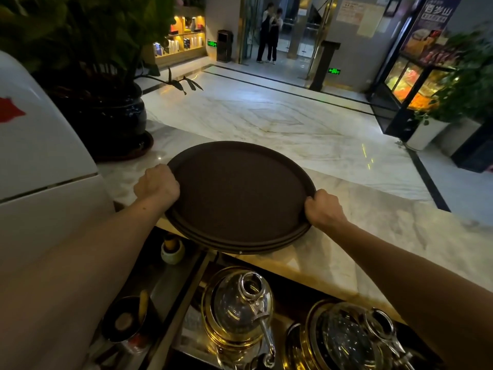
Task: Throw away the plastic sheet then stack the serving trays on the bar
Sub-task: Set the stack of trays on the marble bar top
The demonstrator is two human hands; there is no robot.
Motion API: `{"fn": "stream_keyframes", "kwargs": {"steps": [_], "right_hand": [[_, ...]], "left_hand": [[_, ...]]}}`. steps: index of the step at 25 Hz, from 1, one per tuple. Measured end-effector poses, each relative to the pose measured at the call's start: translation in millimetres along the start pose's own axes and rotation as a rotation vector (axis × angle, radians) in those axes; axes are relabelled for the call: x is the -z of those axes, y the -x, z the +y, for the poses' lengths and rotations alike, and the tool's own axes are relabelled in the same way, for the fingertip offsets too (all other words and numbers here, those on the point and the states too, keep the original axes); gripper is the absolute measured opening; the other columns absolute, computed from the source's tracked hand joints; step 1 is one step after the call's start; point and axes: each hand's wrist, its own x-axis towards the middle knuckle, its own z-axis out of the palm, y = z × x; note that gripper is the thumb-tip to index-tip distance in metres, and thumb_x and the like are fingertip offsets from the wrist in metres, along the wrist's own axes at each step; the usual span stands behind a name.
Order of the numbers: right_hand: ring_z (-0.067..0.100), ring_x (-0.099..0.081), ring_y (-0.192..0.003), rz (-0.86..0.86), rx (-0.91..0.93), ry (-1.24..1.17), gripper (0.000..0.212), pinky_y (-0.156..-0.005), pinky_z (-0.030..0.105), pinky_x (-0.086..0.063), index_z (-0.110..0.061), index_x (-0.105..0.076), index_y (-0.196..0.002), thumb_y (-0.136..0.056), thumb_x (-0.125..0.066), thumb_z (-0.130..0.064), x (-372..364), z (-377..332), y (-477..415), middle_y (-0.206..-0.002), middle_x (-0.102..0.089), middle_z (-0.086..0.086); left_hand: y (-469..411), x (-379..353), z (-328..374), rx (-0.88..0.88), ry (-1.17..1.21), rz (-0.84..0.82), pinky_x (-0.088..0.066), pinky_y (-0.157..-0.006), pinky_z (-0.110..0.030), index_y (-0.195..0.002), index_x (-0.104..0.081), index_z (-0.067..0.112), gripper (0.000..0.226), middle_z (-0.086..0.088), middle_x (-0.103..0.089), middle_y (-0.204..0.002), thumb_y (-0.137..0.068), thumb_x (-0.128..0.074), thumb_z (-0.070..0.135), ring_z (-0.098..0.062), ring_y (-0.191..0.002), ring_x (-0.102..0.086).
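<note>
Head view: your left hand (157, 186) is clamped on the left rim of the serving trays (240, 196), and your right hand (324, 208) is clamped on the right rim, directly opposite. The round brown trays sit in the centre of the frame on the marble bar (373, 217). At least two or three rims show at the near edge, so they look already nested.

The stack overhangs the bar's near edge, toward you and the glass teapots (240, 303) at the bottom of the frame. Bare bar surface lies beyond the trays, toward the top of the frame.

My read: the relation that matters is stack versus bar edge. A round stack has no long axis, and both hands look equally near, gripping symmetrically. The next move is probably a straight push away from you until the near rim clears the edge. The planter (106, 118) at upper left is near the left rim, so keep the push straight.

No plastic sheet is visible; it's presumably binned.
</note>
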Motion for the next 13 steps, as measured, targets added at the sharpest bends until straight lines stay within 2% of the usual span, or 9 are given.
{"fn": "stream_keyframes", "kwargs": {"steps": [3,6,9,13], "right_hand": [[0.025,-0.058,-0.078,-0.003,-0.041,-0.055,0.023,-0.07,0.037,-0.049,-0.007,-0.052,-0.101,-0.099,-0.038,-0.024,-0.6,-1.1,-0.6,-0.1,-0.06,0.016],[0.023,-0.058,-0.082,-0.034,-0.109,-0.195,0.026,-0.073,0.036,-0.05,-0.004,-0.053,-0.108,-0.1,-0.035,-0.021,-4.8,-1.3,-0.8,-0.112,-0.057,0.019],[0.015,-0.052,-0.072,-0.016,-0.134,-0.298,0.026,-0.064,0.029,-0.045,-0.003,-0.05,-0.113,-0.1,-0.035,-0.02,-10.5,2.0,0.7,-0.107,-0.057,0.015],[0.026,-0.06,-0.088,0.022,-0.174,-0.303,0.034,-0.073,0.037,-0.054,-0.001,-0.046,-0.124,-0.099,-0.036,-0.022,-15.5,0.2,0.3,-0.11,-0.059,0.017]], "left_hand": [[-1.1,-3.7,0.8,0.041,0.087,-0.018,-0.046,-0.085,-0.048,-0.12,-0.057,0.002,0.033,-0.023,-0.057,-0.121,-0.096,-0.051,0.024,-0.042,-0.11,-0.056],[-4.3,-5.5,1.3,0.049,0.135,-0.033,-0.046,-0.087,-0.049,-0.123,-0.055,0.002,0.034,-0.024,-0.053,-0.124,-0.096,-0.05,0.022,-0.042,-0.111,-0.055],[-9.4,-6.5,5.6,0.031,0.12,-0.021,-0.045,-0.087,-0.049,-0.123,-0.055,0.002,0.033,-0.024,-0.051,-0.126,-0.096,-0.051,0.02,-0.044,-0.111,-0.055],[-18.6,-6.2,11.8,-0.053,-0.038,-0.015,-0.046,-0.087,-0.048,-0.124,-0.055,0.002,0.033,-0.023,-0.054,-0.124,-0.096,-0.053,0.019,-0.041,-0.111,-0.055]]}}
